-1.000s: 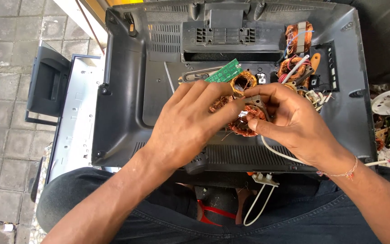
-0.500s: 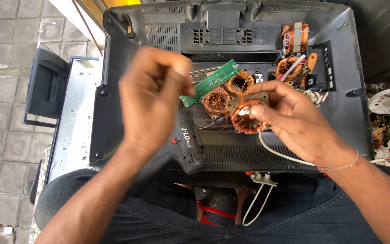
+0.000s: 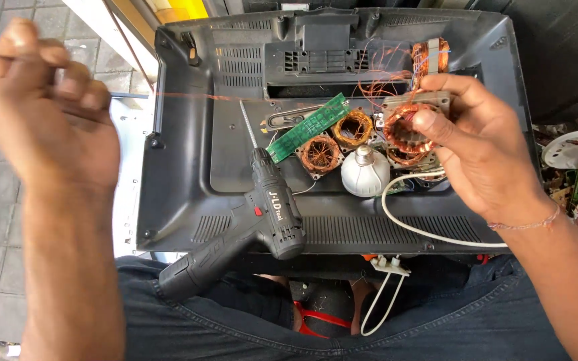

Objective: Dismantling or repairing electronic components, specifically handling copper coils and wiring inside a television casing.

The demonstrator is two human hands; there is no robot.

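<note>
Here, right hand (image 3: 483, 154) grip pinches a copper-wound coil (image 3: 409, 127), thumb pressed on its face. Left hand (image 3: 51, 110), well apart to the left, is fisted, grip pressed together on a thin copper wire (image 3: 188, 97) stretching toward the coil. Below the right grip: white bulb (image 3: 364, 172), two more coils, green circuit board (image 3: 308, 126), black drill (image 3: 249, 224), all on the dark casing (image 3: 182, 167).

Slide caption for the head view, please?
Right hand grips copper-wound motor stator; left hand draws thin copper wire over grey monitor back.
</note>
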